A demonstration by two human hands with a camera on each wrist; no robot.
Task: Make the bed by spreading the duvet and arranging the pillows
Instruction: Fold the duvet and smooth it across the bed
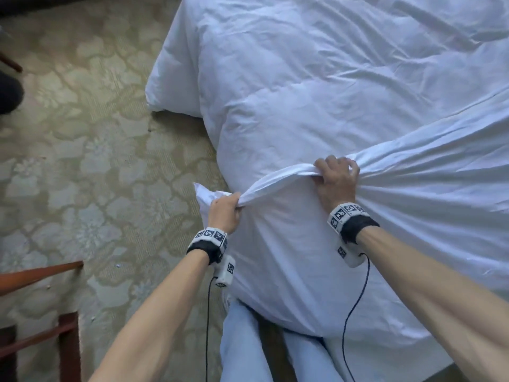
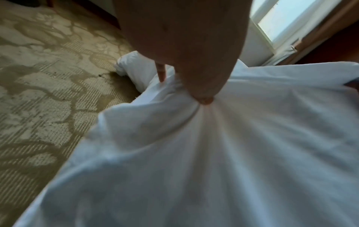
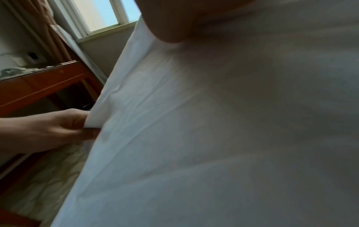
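A white duvet (image 1: 316,86) covers the bed, rumpled, with one corner hanging down to the carpet at the left. Its near edge is bunched into a taut fold between my two hands. My left hand (image 1: 224,209) grips the corner end of that fold just off the bed's left side. My right hand (image 1: 336,175) grips the same edge further right, over the bed. In the left wrist view the left hand (image 2: 194,86) pinches gathered cloth of the duvet (image 2: 233,153). In the right wrist view the duvet (image 3: 233,122) fills the frame and the left hand (image 3: 73,127) holds its edge. No pillows show.
Patterned beige carpet (image 1: 82,161) lies left of the bed. Red-brown wooden furniture (image 1: 41,312) stands at the lower left. My legs in light blue trousers (image 1: 242,340) stand against the bed's near edge. A window (image 2: 287,20) is beyond the bed, with a wooden desk (image 3: 42,86) near it.
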